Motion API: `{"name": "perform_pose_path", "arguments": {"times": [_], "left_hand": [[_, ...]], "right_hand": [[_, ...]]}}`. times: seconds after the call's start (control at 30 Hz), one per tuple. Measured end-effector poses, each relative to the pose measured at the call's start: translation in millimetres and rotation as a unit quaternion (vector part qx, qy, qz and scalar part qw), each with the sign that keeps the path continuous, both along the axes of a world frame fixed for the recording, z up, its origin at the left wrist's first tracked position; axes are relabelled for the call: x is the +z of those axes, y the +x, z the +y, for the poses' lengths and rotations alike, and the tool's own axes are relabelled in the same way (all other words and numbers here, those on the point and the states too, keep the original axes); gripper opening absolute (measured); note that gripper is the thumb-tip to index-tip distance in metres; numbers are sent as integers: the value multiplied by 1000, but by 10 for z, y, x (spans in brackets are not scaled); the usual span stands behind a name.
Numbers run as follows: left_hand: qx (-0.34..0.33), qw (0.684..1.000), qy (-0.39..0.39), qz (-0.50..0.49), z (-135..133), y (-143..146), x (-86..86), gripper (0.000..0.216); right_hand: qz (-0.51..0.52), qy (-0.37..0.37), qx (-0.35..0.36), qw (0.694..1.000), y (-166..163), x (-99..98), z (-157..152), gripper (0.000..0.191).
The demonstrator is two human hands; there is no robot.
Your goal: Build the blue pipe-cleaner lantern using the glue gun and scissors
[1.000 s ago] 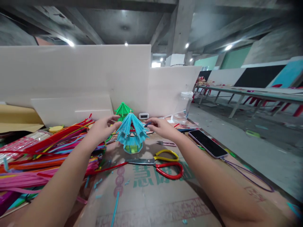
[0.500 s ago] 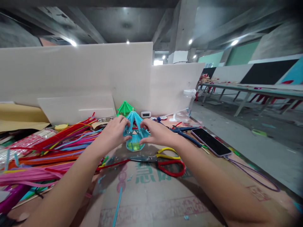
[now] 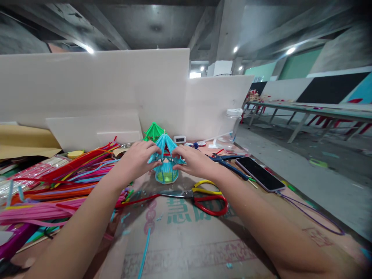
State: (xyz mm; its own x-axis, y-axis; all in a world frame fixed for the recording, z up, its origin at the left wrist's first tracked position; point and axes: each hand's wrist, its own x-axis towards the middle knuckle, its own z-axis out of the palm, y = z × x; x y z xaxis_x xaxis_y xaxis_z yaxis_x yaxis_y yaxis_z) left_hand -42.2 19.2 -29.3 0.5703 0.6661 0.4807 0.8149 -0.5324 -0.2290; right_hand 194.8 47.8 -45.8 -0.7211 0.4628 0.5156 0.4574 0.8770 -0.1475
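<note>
A small blue pavilion model (image 3: pixel 166 162) made of pipe cleaners stands on the cardboard-covered table (image 3: pixel 186 240). My left hand (image 3: pixel 136 159) grips its roof from the left, fingers curled round the blue strands. From the right, my right hand (image 3: pixel 193 161) pinches the same roof. A green model of the same kind (image 3: pixel 154 131) stands just behind it.
A heap of coloured pipe cleaners (image 3: pixel 55 190) fills the left. Red-and-yellow scissors (image 3: pixel 197 195) lie in front of the model. A phone (image 3: pixel 259 174) with a cable lies to the right, a clear jar (image 3: pixel 229 130) behind. White boards (image 3: pixel 116 89) wall the back.
Both hands, apart and open beside the blue model a second ago, have closed in and taken hold of its roof, pressing the strands inward.
</note>
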Motion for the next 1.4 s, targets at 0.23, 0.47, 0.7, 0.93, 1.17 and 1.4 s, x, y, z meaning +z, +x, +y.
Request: {"name": "perform_pose_path", "arguments": {"times": [0.23, 0.47, 0.7, 0.93, 1.17, 1.4], "left_hand": [[-21, 998, -47, -29, -4, -35, 69, 38], [20, 999, -25, -12, 10, -61, 6, 56], [12, 999, -34, -6, -6, -58, 3, 44], [37, 993, -58, -95, 15, -136, 62, 38], [22, 988, -40, -148, 26, -63, -6, 46], [6, 989, -12, -149, -31, 164, -98, 45]], "right_hand": [[7, 10, 5, 1000, 40, 60, 6, 15], [16, -17, -8, 1000, 60, 116, -32, 22], [24, -29, -11, 999, 62, 108, -19, 18], [66, -72, -35, 995, 204, 327, -131, 17], [53, -56, -52, 996, 208, 397, -249, 13], [21, -65, -63, 996, 153, 294, -177, 16]]}}
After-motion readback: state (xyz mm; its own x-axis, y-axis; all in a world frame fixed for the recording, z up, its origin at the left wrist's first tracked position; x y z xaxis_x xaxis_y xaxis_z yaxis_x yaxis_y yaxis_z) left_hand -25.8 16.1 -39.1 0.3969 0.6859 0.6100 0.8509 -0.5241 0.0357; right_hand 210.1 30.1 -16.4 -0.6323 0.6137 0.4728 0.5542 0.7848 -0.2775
